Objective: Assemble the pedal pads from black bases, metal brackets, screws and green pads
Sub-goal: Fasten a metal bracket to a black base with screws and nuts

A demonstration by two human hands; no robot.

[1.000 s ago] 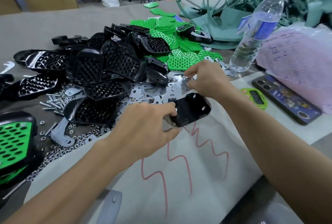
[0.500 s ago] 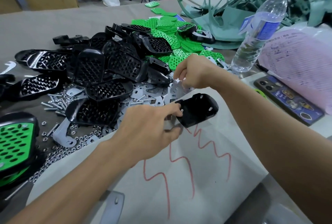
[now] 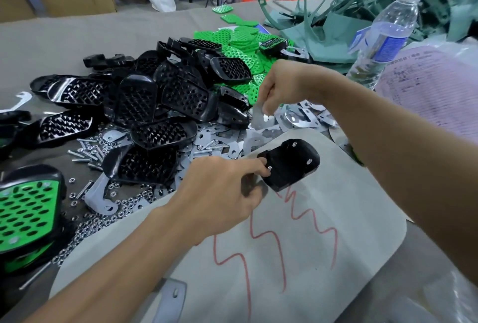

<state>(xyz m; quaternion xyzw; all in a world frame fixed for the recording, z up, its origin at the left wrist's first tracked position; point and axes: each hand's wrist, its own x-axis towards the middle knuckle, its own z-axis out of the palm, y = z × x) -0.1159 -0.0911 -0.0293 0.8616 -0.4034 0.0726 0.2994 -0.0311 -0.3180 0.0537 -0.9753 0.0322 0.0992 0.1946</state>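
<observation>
My left hand (image 3: 219,190) grips the near edge of a black base (image 3: 291,163) lying underside up on a pale sheet, with three screw ends poking out of it. My right hand (image 3: 282,84) is raised just beyond it and pinches a metal bracket (image 3: 261,118) lifted off the heap of brackets (image 3: 232,141). A pile of black bases (image 3: 160,105) fills the middle left. Green pads (image 3: 240,45) are heaped behind them. Loose screws and nuts (image 3: 98,149) lie scattered at the left.
Finished pads with green inserts (image 3: 25,208) are stacked at the left edge. A water bottle (image 3: 385,35) stands at the right, next to a sheet in a plastic sleeve (image 3: 434,89). Another bracket (image 3: 173,296) lies near the front. Green-grey plastic parts (image 3: 336,30) are piled at the back right.
My right hand has risen away from the base, lifting a bracket out of the heap. My left hand has kept its hold on the base, which has shifted slightly right.
</observation>
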